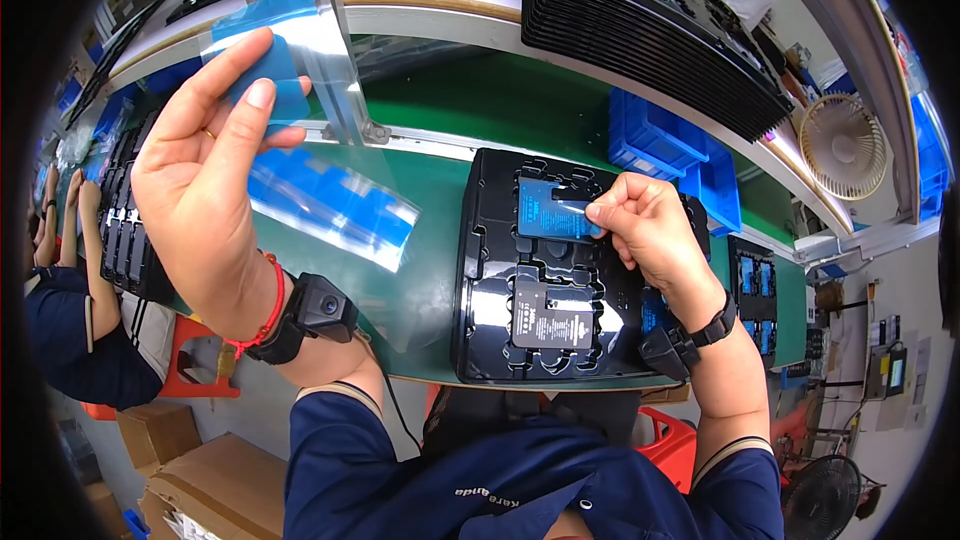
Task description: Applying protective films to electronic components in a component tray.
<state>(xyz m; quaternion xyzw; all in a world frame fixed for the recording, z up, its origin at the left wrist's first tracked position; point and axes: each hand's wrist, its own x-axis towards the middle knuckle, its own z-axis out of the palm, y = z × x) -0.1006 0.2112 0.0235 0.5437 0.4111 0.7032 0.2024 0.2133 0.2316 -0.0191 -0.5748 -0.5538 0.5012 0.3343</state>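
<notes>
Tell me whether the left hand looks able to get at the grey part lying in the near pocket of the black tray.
Probably yes. The grey part lies uncovered in the black tray, with nothing over it. But the left hand is raised, pinching a clear film, so it is occupied.

The film (330, 195) in my left grip (215, 175) is thin clear plastic, glossy, with blue patches showing through it. The tray (480, 330) before me is black moulded plastic, shiny enough to catch the light. The card (550, 212) at my right grip (650, 225) looks smooth and blue; the plate (552, 318) lower in the tray is dull grey, faintly sheened. My worktop (440, 110) is smooth green, slightly glossy. The bins (660, 140) are matt blue plastic. My sleeves (400, 480) are navy cloth.
</notes>
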